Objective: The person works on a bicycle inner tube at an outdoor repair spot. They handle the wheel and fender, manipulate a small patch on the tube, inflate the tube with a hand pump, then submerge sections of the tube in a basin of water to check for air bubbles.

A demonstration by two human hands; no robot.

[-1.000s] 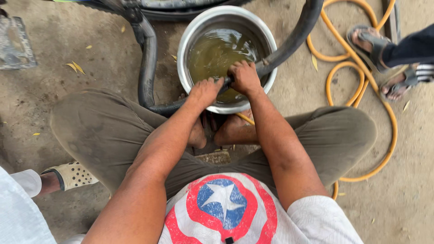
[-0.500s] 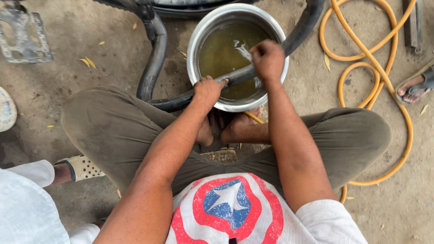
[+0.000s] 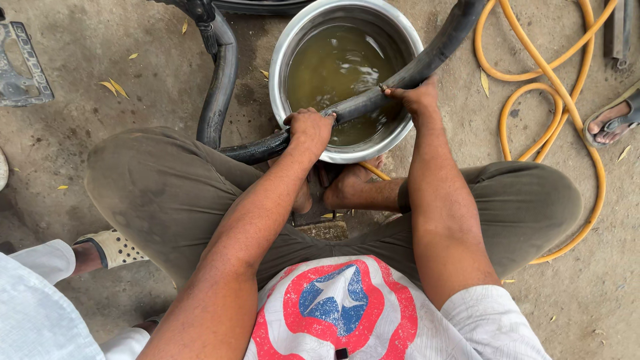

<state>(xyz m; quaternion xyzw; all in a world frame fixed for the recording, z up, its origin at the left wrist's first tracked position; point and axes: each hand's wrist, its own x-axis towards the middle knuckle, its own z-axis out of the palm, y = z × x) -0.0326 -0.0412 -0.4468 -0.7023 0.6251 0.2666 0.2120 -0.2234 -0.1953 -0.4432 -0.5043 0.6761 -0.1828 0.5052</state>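
Since half a second ago the right hand [image 3: 417,99] has come back toward the near rim, and both hands are now lifting the black rubber inner tube [image 3: 373,100] clear of the murky water instead of pressing into it. The left hand [image 3: 310,130] is curling tight around the tube at the basin's near-left edge; the right hand is clenching it further along, at the right rim. The tube is lying slantwise across the round steel basin [image 3: 280,60], smooth, matte and wet, its far end running out of view at the top. The basin's polished wall is gleaming; the brownish water is rippling. An orange hose [image 3: 533,93] is looping over the gritty concrete on the right, partly cut off. Whatever is sitting between the person's crossed feet is too hidden to make out.
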